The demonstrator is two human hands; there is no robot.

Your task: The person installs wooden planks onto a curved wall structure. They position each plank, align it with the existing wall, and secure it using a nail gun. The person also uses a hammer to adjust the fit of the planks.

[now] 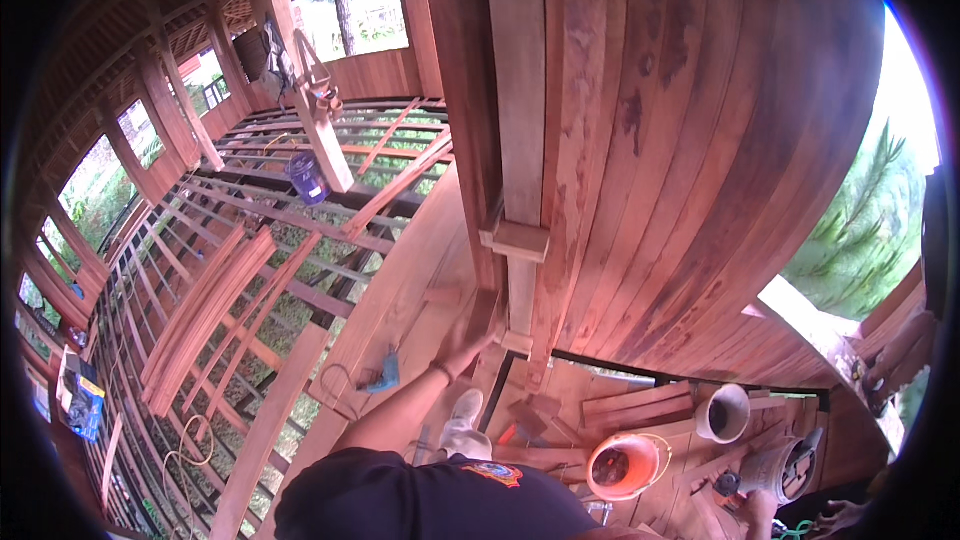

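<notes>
The left hand (462, 340) reaches up and forward from the dark-shirted shoulder, a band at the wrist, and presses against the foot of the upright post (520, 130) where it meets the plank floor (420, 260). Its fingers (480, 328) look spread and laid flat on the wood rather than curled round anything, though the hand is small and somewhat blurred. Just above it a short wooden block (515, 239) is fixed across the post. The post stands against the plank wall (680, 140).

The right hand (757, 508) shows at the lower right edge, near a grey metal kettle (785, 467); whether its fingers are apart or together cannot be told.

Below the left forearm a white shoe (463, 422) rests on the floor. To its left, on the planks, lies a blue power tool (383, 375) with a cord. Right of the shoe stand an orange bucket (625, 464) and a white bucket (724, 412), with short offcuts between them and the post.

Farther out, open floor joists (300, 190) cover the left side, a bundle of slats (205, 310) lying on them. A blue jug (306, 177) hangs beside a leaning beam (300, 70). At the far left edge lies a flat blue and yellow package (85, 402).

Another person's hand (900, 350) rests on the wood at the right edge.
</notes>
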